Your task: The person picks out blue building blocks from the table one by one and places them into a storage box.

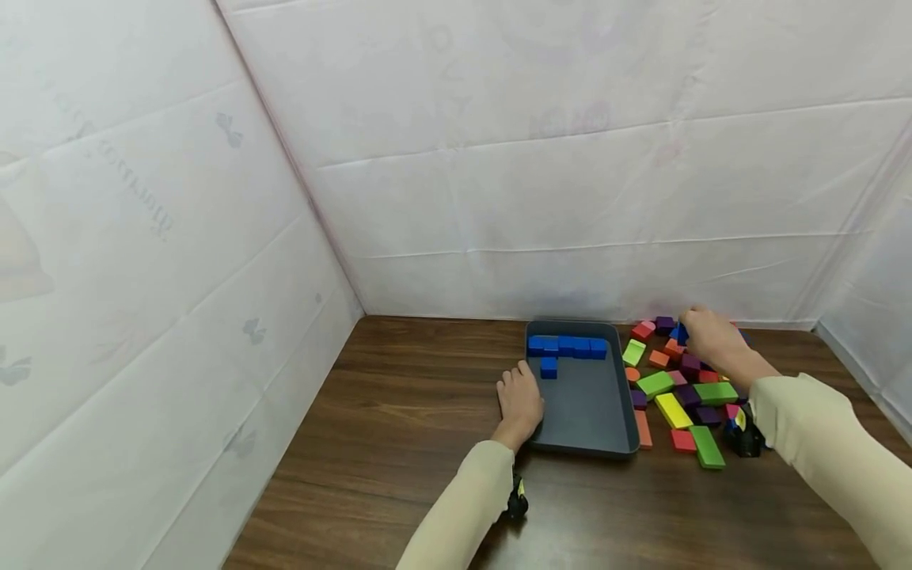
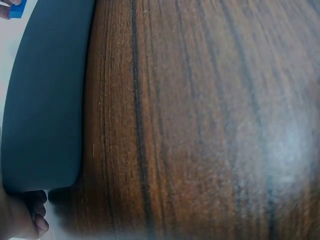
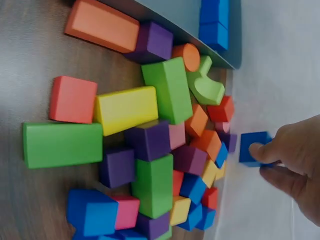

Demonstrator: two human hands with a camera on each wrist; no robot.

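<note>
Head view: a person's two hands work at a dark grey tray (image 1: 627, 412) on a wooden table (image 1: 399, 412).
Left hand (image 1: 518, 402): rests on the tray's left rim, fingers relaxed, holding nothing.
Right hand (image 1: 712, 336): pinches a blue cube (image 3: 254, 147) between fingertips, at the far edge of the block pile (image 3: 150, 145), near the white wall.
Cube's axis: none longer; one flat face towards the wrist camera.
Tray: a row of blue blocks (image 1: 566, 346) lies along its far end, long axis left to right.

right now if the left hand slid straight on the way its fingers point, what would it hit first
Probably the lone blue block in the tray, just ahead of the left hand, whose fingers rest on the tray's left rim; depth is uncertain.
</note>
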